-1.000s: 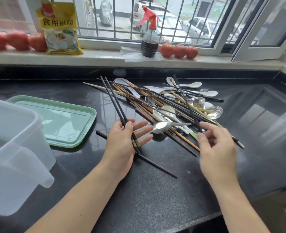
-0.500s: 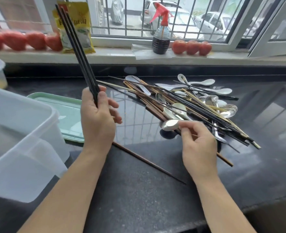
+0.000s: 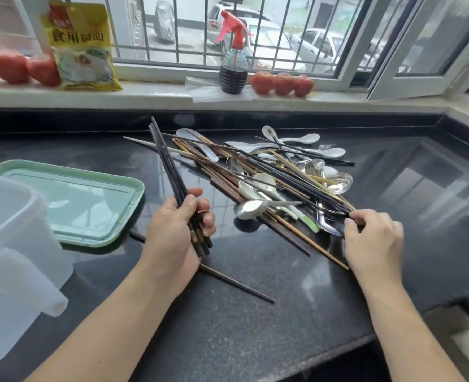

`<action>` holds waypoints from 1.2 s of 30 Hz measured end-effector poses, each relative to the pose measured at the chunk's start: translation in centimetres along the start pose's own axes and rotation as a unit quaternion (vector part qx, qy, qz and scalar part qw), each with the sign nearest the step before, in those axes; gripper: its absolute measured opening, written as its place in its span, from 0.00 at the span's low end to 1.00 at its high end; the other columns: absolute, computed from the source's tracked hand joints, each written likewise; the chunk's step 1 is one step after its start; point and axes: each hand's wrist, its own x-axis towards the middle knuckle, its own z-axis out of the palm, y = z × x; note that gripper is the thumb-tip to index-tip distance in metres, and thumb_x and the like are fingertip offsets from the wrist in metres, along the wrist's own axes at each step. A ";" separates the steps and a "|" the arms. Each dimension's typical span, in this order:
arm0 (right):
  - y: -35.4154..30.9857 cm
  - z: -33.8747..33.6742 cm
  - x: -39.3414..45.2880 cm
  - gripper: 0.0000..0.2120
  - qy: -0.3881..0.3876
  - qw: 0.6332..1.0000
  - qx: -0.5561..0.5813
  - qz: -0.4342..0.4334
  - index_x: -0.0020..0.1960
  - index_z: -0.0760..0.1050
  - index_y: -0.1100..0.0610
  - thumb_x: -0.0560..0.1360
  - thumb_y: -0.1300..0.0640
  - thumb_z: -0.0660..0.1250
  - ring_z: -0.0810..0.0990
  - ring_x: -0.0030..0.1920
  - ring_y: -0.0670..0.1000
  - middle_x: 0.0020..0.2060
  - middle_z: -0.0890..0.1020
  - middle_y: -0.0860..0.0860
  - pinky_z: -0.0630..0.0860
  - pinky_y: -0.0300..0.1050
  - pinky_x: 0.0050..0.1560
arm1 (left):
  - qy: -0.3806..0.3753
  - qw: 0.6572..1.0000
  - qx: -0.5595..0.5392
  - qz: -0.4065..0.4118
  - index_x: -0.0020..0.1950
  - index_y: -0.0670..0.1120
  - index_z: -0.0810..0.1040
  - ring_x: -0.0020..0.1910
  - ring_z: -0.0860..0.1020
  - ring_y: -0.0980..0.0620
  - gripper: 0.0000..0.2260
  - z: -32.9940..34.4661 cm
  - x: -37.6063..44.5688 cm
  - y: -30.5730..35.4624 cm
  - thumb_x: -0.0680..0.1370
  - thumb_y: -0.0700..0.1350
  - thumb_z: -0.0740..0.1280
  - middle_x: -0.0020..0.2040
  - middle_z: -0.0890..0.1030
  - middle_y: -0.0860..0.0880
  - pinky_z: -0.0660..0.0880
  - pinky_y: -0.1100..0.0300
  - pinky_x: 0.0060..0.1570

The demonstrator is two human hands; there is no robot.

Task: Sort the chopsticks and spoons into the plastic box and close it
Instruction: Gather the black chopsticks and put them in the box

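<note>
Black granite counter [image 3: 255, 321] under a barred window; we were sorting over it. Our left hand [image 3: 177, 235] was curled around a bundle of dark chopsticks [image 3: 170, 172], thumb clamped across them, tips angled up and away toward the sill, butt ends sticking out below the fingers. Left forearm came in low from the bottom edge, wrist bent back a bit. Our right hand [image 3: 372, 241] was palm down at the near-right edge of the pile of chopsticks and spoons [image 3: 272, 177], fingers bent, fingertips apparently pinching the ends of some dark sticks there; contact was partly hidden by the knuckles. One loose chopstick [image 3: 239, 283] lay on the counter under the left wrist. Clear plastic box [image 3: 10, 260] sat at far left, its green lid [image 3: 73, 199] flat beside it, off the box.
</note>
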 end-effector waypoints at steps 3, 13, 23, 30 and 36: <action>0.0 -0.1 -0.3 0.08 -0.032 0.999 -0.015 0.007 0.53 0.84 0.59 0.78 0.57 0.69 0.73 0.53 0.64 0.48 0.82 0.60 0.71 0.54 0.56 | 0.003 1.000 0.006 -0.013 0.59 0.43 0.72 0.28 0.71 0.53 0.08 0.1 -0.2 0.0 0.87 0.41 0.54 0.34 0.75 0.49 0.69 0.61 0.26; -1.2 -3.4 -0.1 0.08 0.041 0.882 0.466 0.050 0.41 0.83 0.48 0.77 0.57 0.72 0.75 0.34 0.49 0.30 0.80 0.46 0.73 0.50 0.44 | -0.002 0.998 0.065 -0.012 0.60 0.42 0.75 0.25 0.59 0.55 0.11 -0.2 -0.1 0.4 0.87 0.45 0.56 0.32 0.67 0.51 0.56 0.64 0.21; -14.5 -8.2 3.8 0.14 -0.080 0.855 0.507 -0.078 0.44 0.76 0.56 0.85 0.53 0.59 0.70 0.28 0.48 0.29 0.74 0.49 0.68 0.44 0.29 | -0.025 0.910 0.359 0.207 0.54 0.47 0.77 0.33 0.81 0.52 0.08 -0.4 -0.7 0.7 0.86 0.45 0.58 0.40 0.83 0.48 0.79 0.58 0.32; -20.3 -2.5 3.7 0.14 -0.203 0.843 0.483 -0.124 0.49 0.78 0.63 0.85 0.55 0.60 0.70 0.29 0.49 0.31 0.74 0.54 0.69 0.44 0.30 | -0.169 0.934 0.307 0.064 0.60 0.44 0.77 0.33 0.81 0.44 0.09 -0.3 -0.7 1.1 0.86 0.41 0.58 0.42 0.84 0.45 0.79 0.54 0.30; -15.5 1.5 5.1 0.09 -0.146 0.923 0.321 -0.152 0.61 0.79 0.55 0.83 0.58 0.63 0.84 0.44 0.49 0.45 0.86 0.49 0.82 0.46 0.49 | -0.051 0.969 0.208 0.124 0.58 0.44 0.74 0.27 0.67 0.51 0.07 -1.2 1.0 1.4 0.86 0.39 0.56 0.36 0.72 0.48 0.66 0.59 0.27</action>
